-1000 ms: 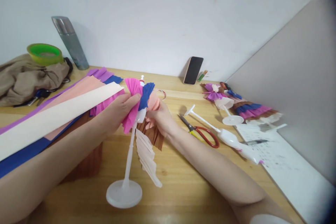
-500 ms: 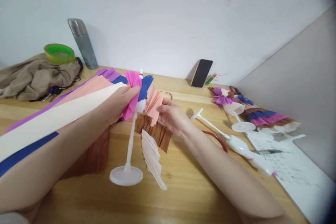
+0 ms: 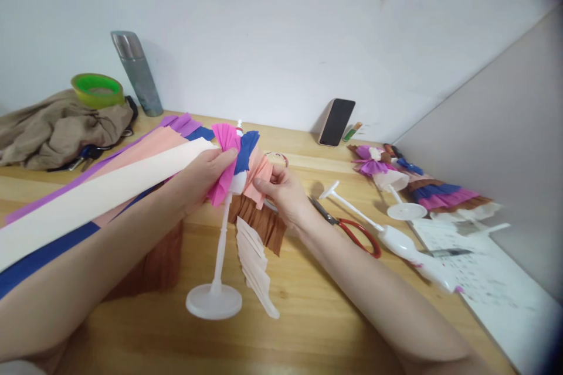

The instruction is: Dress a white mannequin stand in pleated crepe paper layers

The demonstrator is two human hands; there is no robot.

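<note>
A small white mannequin on a stand point(image 3: 214, 301) wears pleated crepe paper, pink point(image 3: 226, 136) on its left side and blue point(image 3: 247, 149) beside that. My left hand point(image 3: 211, 173) is closed on the pink pleats against the mannequin's body. With thumb and fingers, my right hand point(image 3: 281, 187) pinches a pleated peach crepe paper piece point(image 3: 257, 179) at the mannequin's right side. On the table below lie a pleated brown paper piece point(image 3: 268, 225) and a pleated cream piece point(image 3: 255, 263). Long paper strips, cream on top point(image 3: 109, 187), stretch out under my left forearm.
Red-handled scissors point(image 3: 358, 237) and a second white mannequin point(image 3: 413, 255) lie to the right. Dressed mannequins point(image 3: 444, 193) are beyond them. A phone point(image 3: 336, 122) leans on the wall; a bottle point(image 3: 141, 79), tape roll point(image 3: 97, 91) and cloth point(image 3: 57, 129) are at left.
The mannequin and stand have shifted slightly right and toward me. My right hand has turned a little and moved up the peach paper, and more of the scissors shows.
</note>
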